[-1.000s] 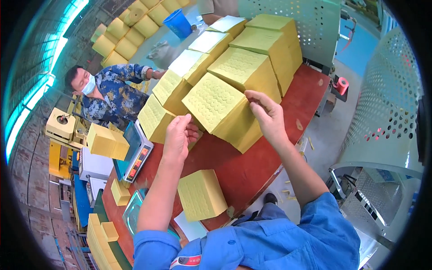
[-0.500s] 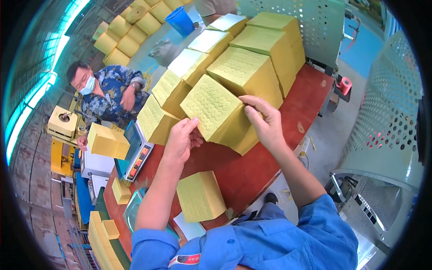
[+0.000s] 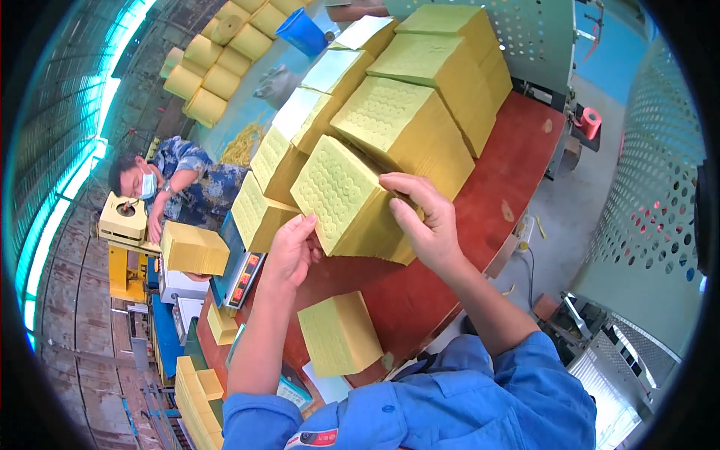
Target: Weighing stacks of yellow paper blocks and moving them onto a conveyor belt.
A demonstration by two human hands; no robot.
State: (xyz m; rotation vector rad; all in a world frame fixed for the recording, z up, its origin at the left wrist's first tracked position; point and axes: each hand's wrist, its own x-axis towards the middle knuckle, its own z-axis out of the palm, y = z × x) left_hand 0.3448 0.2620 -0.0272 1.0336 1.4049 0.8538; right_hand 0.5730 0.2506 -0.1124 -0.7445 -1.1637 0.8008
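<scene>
A thick stack of yellow paper sheets, its top embossed with rows of rings, is between my two hands at the near end of the rows of stacks. My left hand is closed on its near left corner, with thumb and fingers pinching the edge. At its right side, my right hand grips the upper edge, thumb and fingers bent against the sheets. What bears the stack from below is hidden. Nearer to me, a separate yellow paper stack sits on the red table.
More paper stacks stand in rows beyond my hands, some topped with white sheets. On the left are a digital scale and a masked co-worker by another yellow stack. A perforated green guard rises at right.
My view has shifted slightly. Both hands keep their hold on the paper stack, which stays near its place. The co-worker has leaned left, an arm reaching down toward the yellow machine.
</scene>
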